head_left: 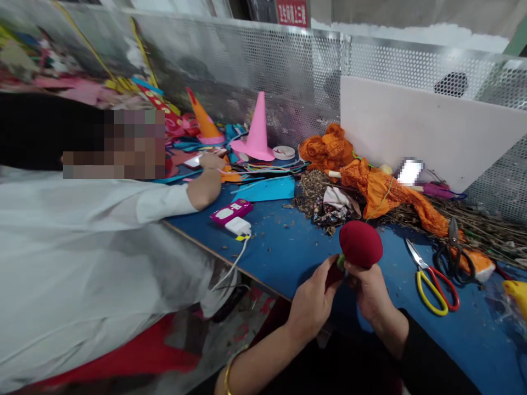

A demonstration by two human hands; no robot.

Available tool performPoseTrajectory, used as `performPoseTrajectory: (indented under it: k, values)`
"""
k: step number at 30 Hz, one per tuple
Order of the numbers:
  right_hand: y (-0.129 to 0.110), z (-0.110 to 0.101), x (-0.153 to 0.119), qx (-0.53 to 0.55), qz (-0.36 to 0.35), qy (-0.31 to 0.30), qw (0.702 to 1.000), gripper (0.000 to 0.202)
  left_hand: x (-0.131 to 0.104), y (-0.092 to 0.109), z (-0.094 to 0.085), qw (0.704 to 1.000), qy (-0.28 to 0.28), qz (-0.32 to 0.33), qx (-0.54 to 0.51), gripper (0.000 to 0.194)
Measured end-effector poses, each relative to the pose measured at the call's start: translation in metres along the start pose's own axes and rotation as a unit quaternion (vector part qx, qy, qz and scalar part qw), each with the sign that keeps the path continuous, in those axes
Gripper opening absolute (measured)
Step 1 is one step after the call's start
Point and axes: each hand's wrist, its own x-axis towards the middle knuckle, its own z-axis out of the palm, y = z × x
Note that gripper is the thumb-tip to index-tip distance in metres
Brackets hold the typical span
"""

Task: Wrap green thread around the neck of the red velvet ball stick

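Head view, step in hand: the red bundle (361,244) appears, by judgement, to be worked at its neck, where a green piece (341,261) shows; whether it is being tied or only gathered cannot be told.
Next move: a firm pinch under the rounded top seems called for, so that the neck can be secured without the smooth face being creased.
Left hand (309,303): curled around dark red material just below and left of the rounded top, the green piece at its fingertips.
Right hand (374,292): closed directly under the rounded top, which is supported from below; the fingertips are partly hidden.
Red bundle's place: held between both hands, round end up, above the near edge of the blue tabletop (284,247).
Right of the hands: yellow-and-red-handled scissors (423,266) are laid near, with black scissors (453,238) beyond.
Behind the bundle: orange cloth (376,189) is draped over dry stems (489,222).
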Motion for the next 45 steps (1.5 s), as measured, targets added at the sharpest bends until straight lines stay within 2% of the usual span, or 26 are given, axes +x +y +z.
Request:
performPoseTrajectory:
  k: [3,7,10,13,16,20,23,27,33,36,40,45]
  values:
    - [0.000,0.001,0.000,0.007,0.002,-0.001,1.000,0.028,-0.002,-0.009,0.009,0.995,0.036,0.052,0.079,0.040]
    - [0.000,0.002,-0.002,0.004,0.006,0.012,1.000,0.029,-0.003,-0.013,0.012,0.988,0.029,0.055,0.143,0.040]
    - [0.000,0.003,-0.003,0.003,-0.003,0.014,1.000,0.030,-0.002,-0.010,0.010,0.986,0.014,0.029,0.166,0.040]
    - [0.002,0.002,-0.002,0.005,0.003,0.014,1.000,0.029,0.001,-0.005,0.008,0.981,-0.032,-0.021,0.189,0.030]
    - [0.003,0.002,-0.001,0.012,0.009,0.009,1.000,0.028,0.003,-0.001,0.005,0.979,-0.063,-0.040,0.190,0.027]
    - [0.001,0.004,-0.003,0.005,0.001,0.003,1.000,0.026,0.005,0.002,0.000,0.992,-0.059,-0.048,0.101,0.027]
    - [-0.002,0.004,-0.004,0.000,-0.004,0.004,1.000,0.026,0.007,-0.001,-0.003,0.995,-0.077,-0.060,0.002,0.026]
    - [-0.002,0.003,-0.003,0.000,0.000,0.009,1.000,0.027,0.006,-0.009,-0.003,0.990,-0.099,-0.026,-0.099,0.036]
    - [0.001,0.002,-0.001,0.001,0.005,-0.009,1.000,0.027,0.001,-0.011,-0.003,0.995,-0.089,-0.041,-0.026,0.031]
    - [0.000,0.003,-0.004,0.011,-0.007,-0.032,0.999,0.028,0.007,-0.006,-0.014,0.995,-0.087,-0.038,-0.041,0.029]
    - [0.004,0.003,-0.012,0.039,-0.033,-0.034,0.998,0.028,0.018,0.004,-0.036,0.986,-0.107,-0.047,-0.115,0.027]
    - [0.006,-0.004,-0.020,-0.082,-0.115,-0.103,0.985,0.039,0.023,0.008,-0.050,0.960,-0.130,-0.091,-0.233,0.039]
